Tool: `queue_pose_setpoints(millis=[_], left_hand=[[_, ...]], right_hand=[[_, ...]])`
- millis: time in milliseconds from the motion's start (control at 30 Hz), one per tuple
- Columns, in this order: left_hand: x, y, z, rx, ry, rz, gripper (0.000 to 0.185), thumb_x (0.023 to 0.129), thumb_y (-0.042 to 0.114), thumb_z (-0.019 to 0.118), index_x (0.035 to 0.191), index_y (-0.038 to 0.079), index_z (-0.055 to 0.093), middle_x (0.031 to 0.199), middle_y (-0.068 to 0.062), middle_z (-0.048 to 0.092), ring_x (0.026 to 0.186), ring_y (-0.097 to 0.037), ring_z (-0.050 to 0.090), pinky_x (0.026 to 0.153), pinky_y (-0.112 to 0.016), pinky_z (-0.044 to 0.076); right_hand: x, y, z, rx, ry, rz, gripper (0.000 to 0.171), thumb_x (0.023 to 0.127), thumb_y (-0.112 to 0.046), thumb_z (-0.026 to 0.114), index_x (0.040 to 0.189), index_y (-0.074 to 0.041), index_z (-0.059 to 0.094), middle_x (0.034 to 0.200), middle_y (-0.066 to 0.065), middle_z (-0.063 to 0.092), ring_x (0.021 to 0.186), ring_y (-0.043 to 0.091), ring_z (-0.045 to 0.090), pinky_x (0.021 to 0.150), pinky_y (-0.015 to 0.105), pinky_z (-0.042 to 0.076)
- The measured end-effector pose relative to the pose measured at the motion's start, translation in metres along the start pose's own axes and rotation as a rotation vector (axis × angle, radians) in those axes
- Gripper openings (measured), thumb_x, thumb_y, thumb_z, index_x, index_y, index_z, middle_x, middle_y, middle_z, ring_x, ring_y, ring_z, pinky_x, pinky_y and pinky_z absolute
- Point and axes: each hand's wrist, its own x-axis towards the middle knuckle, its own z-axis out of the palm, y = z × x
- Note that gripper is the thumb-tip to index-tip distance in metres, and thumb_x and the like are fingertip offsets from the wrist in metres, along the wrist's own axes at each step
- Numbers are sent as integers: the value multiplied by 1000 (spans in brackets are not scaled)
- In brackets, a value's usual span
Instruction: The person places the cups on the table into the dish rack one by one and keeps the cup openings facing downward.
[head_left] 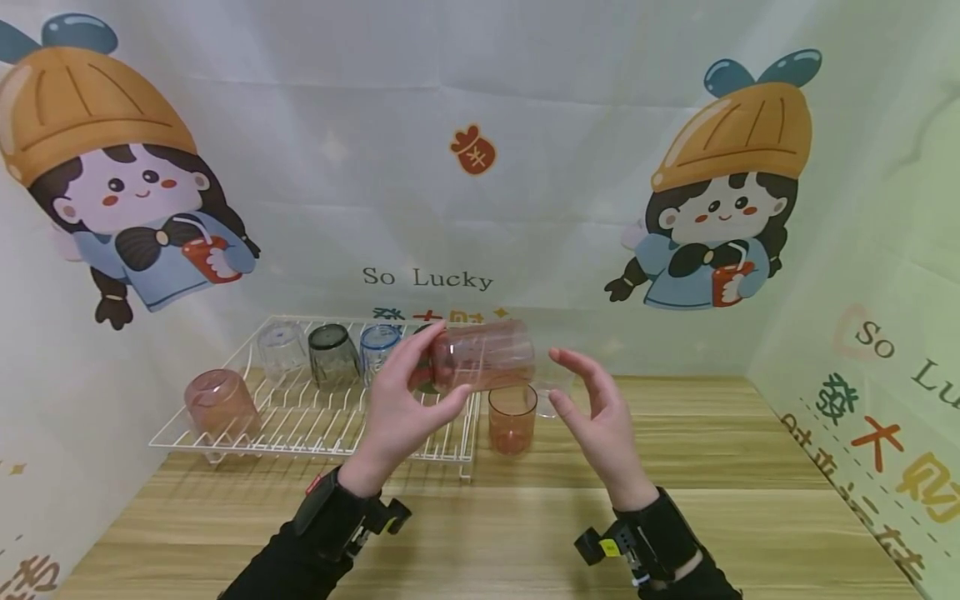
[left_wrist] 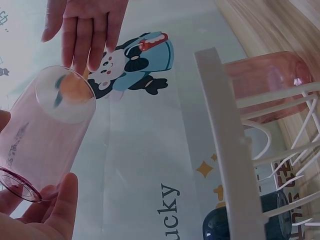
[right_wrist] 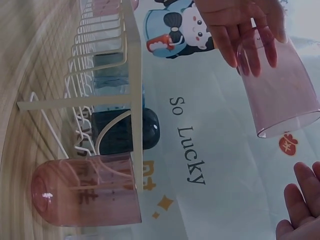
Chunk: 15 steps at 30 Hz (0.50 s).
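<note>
At the far left of the white wire rack [head_left: 315, 417] a pink cup [head_left: 221, 404] stands upside down near the rack's front corner, and along the back row a clear cup [head_left: 282, 348], a dark cup [head_left: 332, 354] and a blue-rimmed cup [head_left: 378, 348] sit inverted. Anything further right in that row is hidden behind the left hand [head_left: 397, 417]. That hand grips a pink tumbler [head_left: 483, 357] by its mouth end, fingers and thumb curled round it, holding it on its side in the air above the rack's right edge. Just below it an orange cup [head_left: 512, 418] stands upright on the wooden table [head_left: 720, 467], beside the rack. A clear object behind the right hand [head_left: 600, 425] is too faint to identify. The right hand hovers just beside the tumbler's base, fingers relaxed and spread, touching nothing. Bare tabletop lies to its right, up to the printed backdrop [head_left: 862, 250].
</note>
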Motion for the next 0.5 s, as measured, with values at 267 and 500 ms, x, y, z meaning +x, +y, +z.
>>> queue_pose_setpoints(millis=[267, 500], left_hand=[[-3, -3, -3, 6, -15, -38, 76, 73, 4, 77, 140, 18, 45, 125, -5, 53, 101, -14, 53, 84, -19, 54], [-6, -6, -6, 14, -13, -57, 76, 72, 2, 78, 140, 13, 45, 130, -9, 52, 97, -15, 55, 83, -20, 54]], right_hand=[[-1, 4, -3, -19, 7, 8, 48, 88, 2, 60, 134, 1, 45, 138, 15, 50, 133, 20, 38, 117, 47, 17], [-2, 9, -5, -45, 5, 5, 48, 88, 1, 60, 134, 0, 46, 137, 16, 50, 133, 21, 38, 117, 50, 16]])
